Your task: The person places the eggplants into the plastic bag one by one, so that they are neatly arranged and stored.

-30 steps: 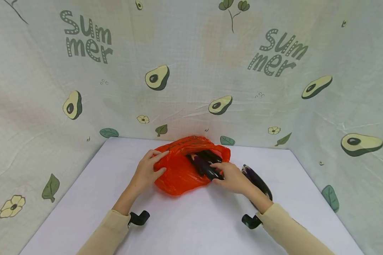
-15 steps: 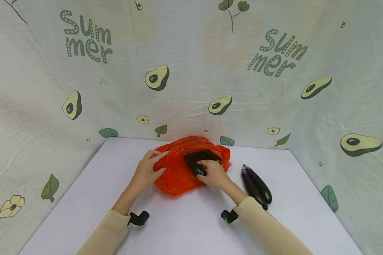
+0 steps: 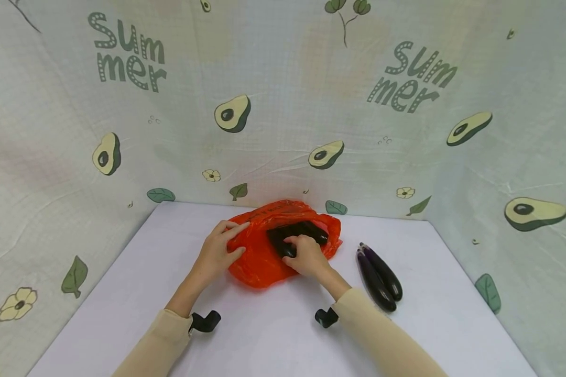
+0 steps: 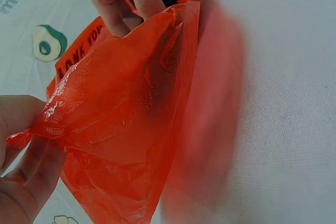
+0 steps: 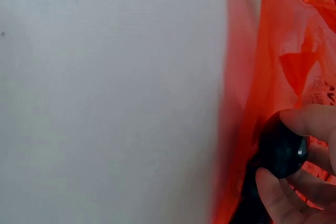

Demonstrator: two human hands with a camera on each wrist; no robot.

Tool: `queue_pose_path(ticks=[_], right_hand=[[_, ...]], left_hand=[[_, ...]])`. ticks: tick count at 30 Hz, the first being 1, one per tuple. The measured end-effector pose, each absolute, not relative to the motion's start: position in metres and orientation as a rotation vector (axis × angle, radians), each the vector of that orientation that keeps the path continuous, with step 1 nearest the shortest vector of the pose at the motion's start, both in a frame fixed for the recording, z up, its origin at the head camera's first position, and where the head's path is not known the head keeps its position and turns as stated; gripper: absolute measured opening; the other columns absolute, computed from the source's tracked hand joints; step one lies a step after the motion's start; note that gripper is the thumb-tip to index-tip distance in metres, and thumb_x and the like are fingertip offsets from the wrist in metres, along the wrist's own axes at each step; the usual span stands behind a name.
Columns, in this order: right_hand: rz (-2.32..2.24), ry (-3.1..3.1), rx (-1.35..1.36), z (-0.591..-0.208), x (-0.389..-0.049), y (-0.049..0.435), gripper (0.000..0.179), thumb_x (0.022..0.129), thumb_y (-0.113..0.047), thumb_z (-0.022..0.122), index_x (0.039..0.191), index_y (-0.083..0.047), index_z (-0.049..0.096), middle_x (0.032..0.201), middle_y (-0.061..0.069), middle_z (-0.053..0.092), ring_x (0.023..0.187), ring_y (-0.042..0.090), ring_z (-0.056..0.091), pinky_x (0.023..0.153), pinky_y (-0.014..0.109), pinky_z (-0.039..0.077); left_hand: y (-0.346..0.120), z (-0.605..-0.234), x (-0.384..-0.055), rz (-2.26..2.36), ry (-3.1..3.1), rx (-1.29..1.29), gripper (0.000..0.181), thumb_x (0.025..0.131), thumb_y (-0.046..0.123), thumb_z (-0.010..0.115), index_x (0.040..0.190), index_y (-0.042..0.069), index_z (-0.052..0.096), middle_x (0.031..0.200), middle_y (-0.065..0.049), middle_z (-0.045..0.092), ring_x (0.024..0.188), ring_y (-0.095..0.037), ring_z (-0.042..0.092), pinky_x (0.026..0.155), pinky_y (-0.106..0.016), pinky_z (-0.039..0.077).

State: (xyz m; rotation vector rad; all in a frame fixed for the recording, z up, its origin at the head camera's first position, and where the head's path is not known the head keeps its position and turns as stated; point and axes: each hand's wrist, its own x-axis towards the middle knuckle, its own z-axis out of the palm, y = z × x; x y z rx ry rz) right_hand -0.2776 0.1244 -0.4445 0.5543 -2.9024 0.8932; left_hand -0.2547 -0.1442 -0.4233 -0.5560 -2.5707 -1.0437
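A red plastic bag [image 3: 260, 267] lies on its side at the back of the table, its mouth facing right. At its left side my left hand [image 3: 219, 251] pinches the gathered plastic between thumb and fingers, as the left wrist view shows. My right hand [image 3: 306, 256] is at the bag's mouth, gripping the rounded end of a dark eggplant [image 5: 282, 148]. Most of this eggplant [image 3: 277, 242] is inside the bag. Behind it another eggplant [image 3: 315, 231] lies in the mouth. Further contents of the bag are hidden.
Two eggplants lie side by side on the white table [image 3: 264, 335], right of the bag: a nearer one [image 3: 373, 280] and a farther one [image 3: 385, 276]. A cloth backdrop [image 3: 283, 78] printed with avocados closes off the back and sides.
My right hand has moved left with the eggplant, which has slid from outside the mouth deeper into the bag. The left hand keeps its place. The two table eggplants now show fully.
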Motion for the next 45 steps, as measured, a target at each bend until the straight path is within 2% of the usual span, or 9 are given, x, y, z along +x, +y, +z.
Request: queue_pose_path(ticks=[8, 15, 20, 30, 34, 39, 45], right_hand=[[0.828, -2.887, 0.536, -0.451, -0.276, 0.119, 0.045, 0.09, -0.017, 0.086, 0.131, -0.005, 0.073, 0.115, 0.017, 0.069, 0.106, 0.031, 0.064, 0.098, 0.051, 0.059], [0.807, -2.847, 0.483, -0.455, -0.276, 0.117, 0.043, 0.088, -0.018, 0.088, 0.129, -0.009, 0.076, 0.105, 0.013, 0.064, 0.094, 0.025, 0.06, 0.091, 0.044, 0.061], [0.825, -2.823, 0.447, -0.458, -0.278, 0.117, 0.042, 0.086, -0.018, 0.09, 0.124, -0.007, 0.077, 0.103, 0.013, 0.065, 0.093, 0.026, 0.062, 0.089, 0.045, 0.061], [0.818, -2.816, 0.355, -0.462, -0.281, 0.113, 0.04, 0.085, -0.021, 0.091, 0.12, -0.009, 0.079, 0.105, 0.013, 0.065, 0.093, 0.027, 0.061, 0.088, 0.045, 0.059], [0.85, -2.832, 0.355, -0.456, -0.279, 0.115, 0.042, 0.085, -0.022, 0.091, 0.123, -0.008, 0.077, 0.109, 0.014, 0.066, 0.098, 0.028, 0.064, 0.092, 0.046, 0.06], [0.901, -2.828, 0.402, -0.44, -0.271, 0.133, 0.041, 0.087, -0.019, 0.088, 0.124, -0.005, 0.076, 0.112, 0.018, 0.069, 0.1, 0.03, 0.066, 0.09, 0.047, 0.061], [0.858, -2.824, 0.417, -0.411, -0.256, 0.181, 0.033, 0.092, -0.013, 0.082, 0.123, -0.004, 0.076, 0.109, 0.016, 0.072, 0.089, 0.026, 0.064, 0.076, 0.038, 0.06]], left_hand=[[-0.145, -0.423, -0.255, -1.036, -2.57, -0.557, 0.066, 0.087, 0.0, 0.086, 0.148, 0.012, 0.064, 0.124, -0.009, 0.058, 0.117, -0.028, 0.059, 0.096, -0.046, 0.062], [-0.145, -0.423, -0.256, -1.047, -2.574, -0.558, 0.066, 0.087, -0.001, 0.085, 0.149, 0.012, 0.064, 0.124, -0.008, 0.058, 0.118, -0.028, 0.059, 0.096, -0.046, 0.062], [-0.145, -0.422, -0.255, -1.044, -2.571, -0.558, 0.066, 0.087, -0.001, 0.086, 0.148, 0.012, 0.065, 0.124, -0.009, 0.058, 0.117, -0.029, 0.059, 0.096, -0.046, 0.062], [-0.146, -0.423, -0.254, -1.04, -2.581, -0.554, 0.066, 0.086, -0.001, 0.086, 0.148, 0.012, 0.065, 0.124, -0.009, 0.058, 0.119, -0.029, 0.06, 0.097, -0.047, 0.061], [-0.146, -0.424, -0.254, -1.041, -2.582, -0.551, 0.066, 0.087, 0.0, 0.086, 0.148, 0.013, 0.064, 0.125, -0.008, 0.058, 0.119, -0.029, 0.059, 0.098, -0.047, 0.061], [-0.145, -0.424, -0.255, -1.041, -2.579, -0.547, 0.067, 0.087, 0.0, 0.086, 0.149, 0.014, 0.064, 0.126, -0.008, 0.058, 0.12, -0.029, 0.059, 0.098, -0.047, 0.061], [-0.145, -0.422, -0.255, -1.053, -2.592, -0.531, 0.066, 0.088, 0.001, 0.085, 0.149, 0.015, 0.064, 0.126, -0.007, 0.057, 0.12, -0.028, 0.059, 0.098, -0.046, 0.061]])
